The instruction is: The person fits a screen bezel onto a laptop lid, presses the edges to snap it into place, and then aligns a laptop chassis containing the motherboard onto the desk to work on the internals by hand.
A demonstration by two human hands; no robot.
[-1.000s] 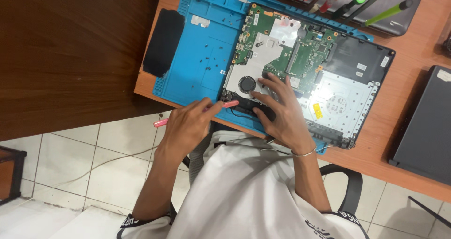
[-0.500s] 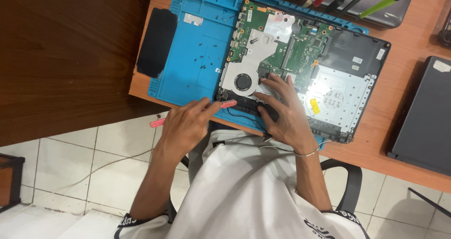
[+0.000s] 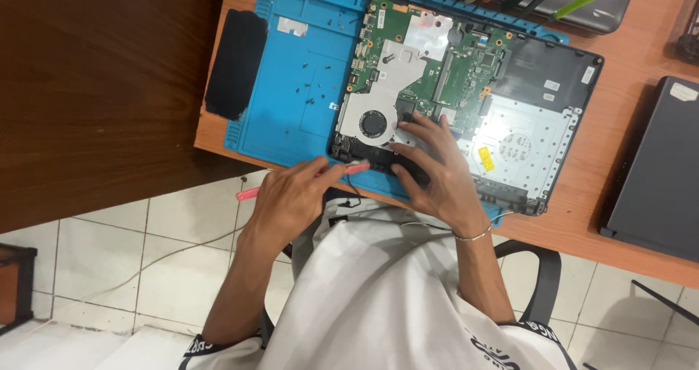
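Single head view, steeply downward, close over desk (image 3: 626,188).

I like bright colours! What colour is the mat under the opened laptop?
The mat is bright blue, seen best in the head view.

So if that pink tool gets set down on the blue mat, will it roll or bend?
The pink tool, pinched in the left hand, is a thin, straight stick, so it is probably light and somewhat stiff. If round, it may roll on the blue mat, though the mat's raised ridges might catch it. Its cross-section is too small to tell.
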